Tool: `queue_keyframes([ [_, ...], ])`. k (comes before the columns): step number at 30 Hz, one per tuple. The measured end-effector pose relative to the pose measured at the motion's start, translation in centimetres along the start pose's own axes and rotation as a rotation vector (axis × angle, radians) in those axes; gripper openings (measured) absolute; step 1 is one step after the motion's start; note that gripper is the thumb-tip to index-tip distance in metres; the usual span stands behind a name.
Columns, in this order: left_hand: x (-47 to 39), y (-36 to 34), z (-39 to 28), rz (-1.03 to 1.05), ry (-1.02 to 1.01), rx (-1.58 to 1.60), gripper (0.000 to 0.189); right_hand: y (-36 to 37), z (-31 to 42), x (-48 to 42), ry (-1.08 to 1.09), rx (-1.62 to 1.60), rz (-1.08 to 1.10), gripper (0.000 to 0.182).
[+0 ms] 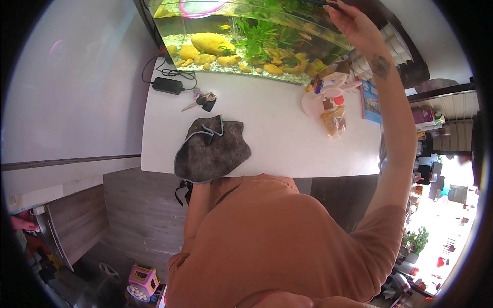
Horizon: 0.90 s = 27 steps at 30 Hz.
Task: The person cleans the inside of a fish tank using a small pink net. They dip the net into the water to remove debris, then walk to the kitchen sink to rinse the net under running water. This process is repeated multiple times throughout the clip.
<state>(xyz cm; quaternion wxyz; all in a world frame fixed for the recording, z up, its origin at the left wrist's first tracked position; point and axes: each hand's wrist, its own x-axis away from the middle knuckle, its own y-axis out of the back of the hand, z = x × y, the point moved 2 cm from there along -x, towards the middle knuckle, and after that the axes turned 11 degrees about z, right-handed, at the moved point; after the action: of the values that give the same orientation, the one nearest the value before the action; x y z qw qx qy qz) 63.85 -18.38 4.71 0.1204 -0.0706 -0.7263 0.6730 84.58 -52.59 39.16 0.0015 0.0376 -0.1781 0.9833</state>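
A dark grey cloth [213,154] with light blue edging lies bunched at the front left of the white table [265,127], overhanging its front edge. My left forearm runs up to the cloth, which hides my left hand. Whether those fingers grip it is not visible. My right hand [354,25] is raised at the top right corner of a glass aquarium [246,42]. Its fingers close on a dark, thin object [321,3], partly cut off by the picture's upper edge. Yellow stones [212,43], green plants [256,34] and small fish are inside the aquarium. A pink-rimmed hoop [204,14] shows at its top left.
Left on the table are a black power adapter [167,85] with its cord and a bunch of keys [204,101]. A pink bunny-eared item [312,104], a clear plastic bag [338,122] and a blue booklet [371,101] lie right. A pink toy [143,282] stands below left.
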Motion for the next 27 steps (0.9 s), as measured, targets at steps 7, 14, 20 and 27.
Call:
queue_keyframes([
  [7,0.2,0.1,0.0,0.001,-0.003,-0.003,0.036,3.0,1.7,1.0,-0.010,-0.010,0.000,0.015],
  [14,-0.2,0.0,0.2,0.004,0.021,-0.006,0.036,12.8,5.3,0.3,-0.013,-0.058,0.178,0.031],
  [20,0.0,0.1,0.2,-0.006,0.020,-0.021,0.036,12.1,7.0,3.0,0.085,0.089,0.025,0.029],
  [27,-0.1,0.1,0.3,-0.013,0.028,-0.031,0.036,14.1,9.4,4.8,0.170,0.192,-0.004,0.028],
])
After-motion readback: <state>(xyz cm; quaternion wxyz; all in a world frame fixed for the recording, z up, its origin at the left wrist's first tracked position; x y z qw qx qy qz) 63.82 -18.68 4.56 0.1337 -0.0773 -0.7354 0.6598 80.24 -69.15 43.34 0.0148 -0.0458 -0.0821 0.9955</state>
